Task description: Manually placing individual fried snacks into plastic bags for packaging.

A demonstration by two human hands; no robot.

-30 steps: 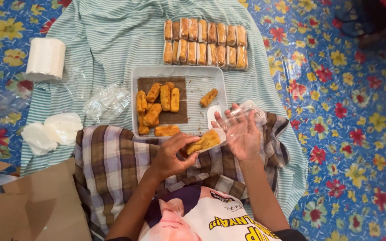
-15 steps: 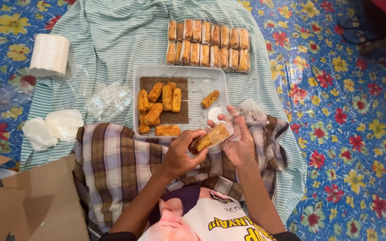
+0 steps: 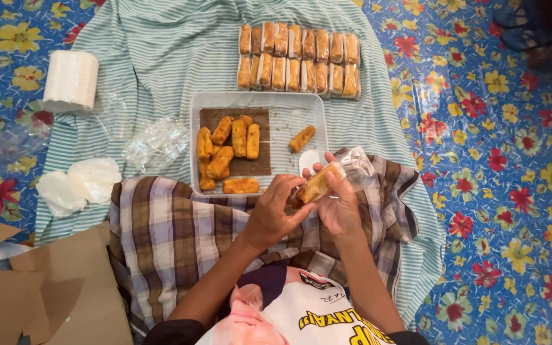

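Over the person's lap, above a brown checked cloth (image 3: pixel 180 236), both hands are working together on one fried roll (image 3: pixel 317 185): the left hand (image 3: pixel 273 214) is pinching the near end of the golden roll, fingers closed on it, while the right hand (image 3: pixel 340 201) is cupping a clear plastic sleeve (image 3: pixel 352 163) around its far end, fingers closed on sleeve and roll together. Just beyond the hands, a white rectangular tray (image 3: pixel 289 102) is sitting on a green striped cloth (image 3: pixel 148 57), carrying a brown paper liner (image 3: pixel 260 166) with a cluster of unwrapped fried rolls (image 3: pixel 228 144), plus one lone roll (image 3: pixel 302 138) lying apart on the bare side. Further off, two rows of wrapped rolls (image 3: pixel 298 57) are lying side by side. To the left, a stack of white round papers (image 3: pixel 70 80), loose clear plastic bags (image 3: pixel 154 144) and crumpled white sheets (image 3: pixel 78 182) are resting near the cloth's edge; torn cardboard (image 3: pixel 39 294) is lying at lower left. Risks, as judged: the crumbed coating is likely catching on the thin sleeve and flaking or splitting it; an oily surface is making the pinch slippery, so the roll could be dropping onto the checked cloth; squeezing too hard could be breaking the roll midway.
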